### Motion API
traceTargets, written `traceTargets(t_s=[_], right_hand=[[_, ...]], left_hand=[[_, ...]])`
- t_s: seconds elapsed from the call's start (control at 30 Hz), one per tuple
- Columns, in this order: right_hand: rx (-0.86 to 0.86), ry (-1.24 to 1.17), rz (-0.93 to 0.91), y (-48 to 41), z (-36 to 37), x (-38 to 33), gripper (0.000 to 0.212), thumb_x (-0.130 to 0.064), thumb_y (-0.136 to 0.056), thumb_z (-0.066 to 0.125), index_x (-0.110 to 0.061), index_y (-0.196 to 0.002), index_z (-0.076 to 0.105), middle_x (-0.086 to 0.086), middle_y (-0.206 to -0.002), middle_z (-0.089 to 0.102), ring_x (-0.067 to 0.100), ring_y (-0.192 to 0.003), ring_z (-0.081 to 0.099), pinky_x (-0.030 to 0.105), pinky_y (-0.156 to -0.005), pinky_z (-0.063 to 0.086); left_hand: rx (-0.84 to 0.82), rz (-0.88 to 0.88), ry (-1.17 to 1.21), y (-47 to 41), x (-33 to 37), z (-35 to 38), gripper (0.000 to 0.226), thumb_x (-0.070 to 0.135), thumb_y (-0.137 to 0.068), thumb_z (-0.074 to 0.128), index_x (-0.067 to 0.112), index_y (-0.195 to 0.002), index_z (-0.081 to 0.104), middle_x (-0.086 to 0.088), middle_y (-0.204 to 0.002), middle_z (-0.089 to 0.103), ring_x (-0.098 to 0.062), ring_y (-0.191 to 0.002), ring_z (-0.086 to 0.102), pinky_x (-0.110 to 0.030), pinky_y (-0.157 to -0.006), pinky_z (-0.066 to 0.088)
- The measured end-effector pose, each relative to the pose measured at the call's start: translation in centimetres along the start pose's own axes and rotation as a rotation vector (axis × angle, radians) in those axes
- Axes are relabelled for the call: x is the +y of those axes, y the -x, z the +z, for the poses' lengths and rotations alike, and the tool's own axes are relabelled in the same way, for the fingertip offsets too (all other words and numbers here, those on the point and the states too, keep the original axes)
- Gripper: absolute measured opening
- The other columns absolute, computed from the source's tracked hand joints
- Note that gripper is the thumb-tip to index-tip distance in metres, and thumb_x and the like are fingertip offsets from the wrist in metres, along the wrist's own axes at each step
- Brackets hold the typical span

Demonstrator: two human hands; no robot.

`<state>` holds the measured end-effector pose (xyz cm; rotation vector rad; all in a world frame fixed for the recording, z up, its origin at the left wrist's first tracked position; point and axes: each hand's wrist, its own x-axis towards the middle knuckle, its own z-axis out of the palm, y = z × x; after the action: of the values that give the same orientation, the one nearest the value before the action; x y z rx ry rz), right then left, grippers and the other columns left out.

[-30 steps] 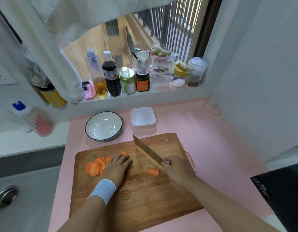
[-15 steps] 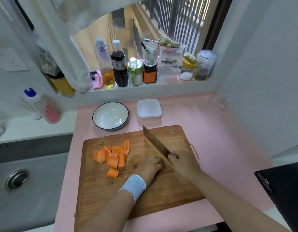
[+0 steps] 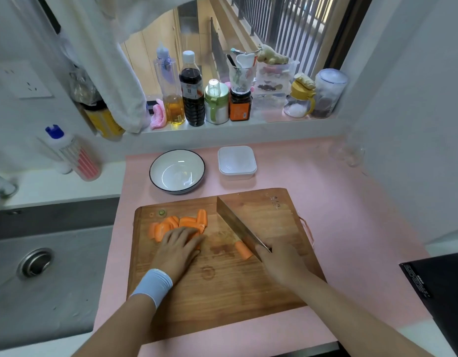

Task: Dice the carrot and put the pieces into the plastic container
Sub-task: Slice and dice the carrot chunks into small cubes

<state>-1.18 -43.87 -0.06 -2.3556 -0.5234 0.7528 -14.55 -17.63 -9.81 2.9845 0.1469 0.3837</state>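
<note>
Head view: left grip lies flat, fingers nearly straight, on the heap of carrot pieces on the cutting board. Right grip is curled round the knife handle, with one carrot chunk just beside the blade. The plastic container stands on the bench beyond the board.

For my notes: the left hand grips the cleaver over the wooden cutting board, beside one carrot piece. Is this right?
No. In the head view the right hand grips the cleaver over the wooden cutting board, beside one carrot piece; the left hand rests on the carrot pile.
</note>
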Motion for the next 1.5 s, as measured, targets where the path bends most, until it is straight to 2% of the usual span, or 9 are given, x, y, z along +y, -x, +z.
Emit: traceTargets(t_s=[0.1, 0.17, 0.37, 0.53, 0.63, 0.97, 1.1, 1.23, 1.5], right_hand=[[0.0, -0.034, 0.008, 0.0, 0.3, -0.8, 0.048, -0.038, -0.101, 0.048, -0.049, -0.055, 0.06, -0.009, -0.056, 0.059, 0.014, -0.062, 0.062, 0.032, -0.063, 0.045], [-0.012, -0.046, 0.003, 0.0, 0.5, -1.2, 0.048, -0.038, -0.101, 0.047, -0.05, -0.057, 0.061, -0.01, -0.056, 0.059, 0.014, -0.063, 0.061, 0.033, -0.064, 0.045], [-0.004, -0.024, 0.034, -0.2, 0.0, -0.9, 0.035, -0.041, -0.103, 0.046, -0.031, -0.078, 0.067, -0.006, -0.073, 0.069, 0.011, -0.074, 0.068, 0.035, -0.074, 0.055], [0.017, 0.074, 0.049, -0.1, -1.2, -0.1, 0.04, -0.041, -0.103, 0.044, -0.026, -0.07, 0.061, -0.005, -0.063, 0.061, 0.011, -0.062, 0.061, 0.03, -0.063, 0.049], [0.011, 0.12, 0.045, 0.1, -1.6, 0.1, 0.038, -0.042, -0.101, 0.048, -0.03, -0.065, 0.053, -0.008, -0.059, 0.054, 0.008, -0.058, 0.055, 0.027, -0.058, 0.039], [-0.046, 0.179, -0.018, 0.4, -2.2, 0.0, 0.04, -0.035, -0.104, 0.044, -0.029, -0.065, 0.047, -0.007, -0.061, 0.052, 0.009, -0.059, 0.051, 0.026, -0.054, 0.035], [-0.022, 0.276, -0.081, 0.7, -2.1, 0.0, 0.03, -0.036, -0.105, 0.041, -0.026, -0.092, 0.066, -0.008, -0.072, 0.061, 0.013, -0.072, 0.06, 0.028, -0.06, 0.041], [0.028, 0.351, -0.16, 1.3, -1.5, 0.0, 0.03, -0.038, -0.103, 0.04, -0.036, -0.122, 0.063, -0.003, -0.094, 0.072, 0.021, -0.091, 0.066, 0.033, -0.075, 0.05], [0.044, 0.417, -0.172, 2.3, -0.4, 0.9, 0.034, -0.038, -0.102, 0.038, -0.036, -0.13, 0.058, -0.002, -0.093, 0.072, 0.025, -0.088, 0.066, 0.037, -0.077, 0.052]], left_hand=[[-0.052, -0.032, -0.003, -0.3, -1.8, -0.7, 0.054, 0.059, -0.095, 0.028, 0.025, -0.129, 0.053, 0.0, -0.127, 0.054, -0.027, -0.118, 0.046, -0.044, -0.097, 0.038], [-0.063, -0.058, 0.004, -0.6, -1.5, -1.2, 0.056, 0.062, -0.092, 0.036, 0.025, -0.131, 0.053, 0.0, -0.128, 0.053, -0.026, -0.118, 0.046, -0.044, -0.097, 0.036], [-0.016, 0.125, 0.297, -2.6, 4.7, -0.5, 0.038, 0.032, -0.095, 0.055, 0.021, -0.131, 0.055, -0.003, -0.129, 0.051, -0.021, -0.118, 0.049, -0.034, -0.098, 0.044], [-0.008, 0.19, 0.311, -3.5, 8.4, 2.0, 0.018, 0.017, -0.093, 0.06, 0.016, -0.111, 0.065, -0.003, -0.11, 0.059, -0.019, -0.099, 0.054, -0.036, -0.07, 0.052], [0.035, 0.146, 0.354, -3.6, 9.0, 2.8, 0.011, 0.017, -0.093, 0.062, 0.014, -0.102, 0.067, -0.003, -0.101, 0.06, -0.017, -0.094, 0.055, -0.033, -0.07, 0.053], [0.14, 0.189, 0.396, -4.7, 10.4, 3.2, 0.014, 0.016, -0.095, 0.059, 0.009, -0.094, 0.071, -0.004, -0.093, 0.062, -0.019, -0.088, 0.057, -0.027, -0.074, 0.05], [0.14, 0.179, 0.404, -4.8, 10.4, 3.6, 0.016, 0.018, -0.096, 0.06, 0.01, -0.091, 0.072, -0.004, -0.091, 0.063, -0.02, -0.087, 0.059, -0.032, -0.073, 0.052], [0.128, 0.157, 0.403, -5.0, 10.4, 3.7, 0.018, 0.021, -0.096, 0.059, 0.009, -0.092, 0.073, -0.004, -0.096, 0.066, -0.023, -0.091, 0.062, -0.034, -0.075, 0.054], [0.154, 0.135, 0.433, -4.7, 10.7, 3.5, 0.01, 0.014, -0.091, 0.067, 0.008, -0.096, 0.074, -0.005, -0.106, 0.069, -0.024, -0.105, 0.064, -0.031, -0.091, 0.052]])
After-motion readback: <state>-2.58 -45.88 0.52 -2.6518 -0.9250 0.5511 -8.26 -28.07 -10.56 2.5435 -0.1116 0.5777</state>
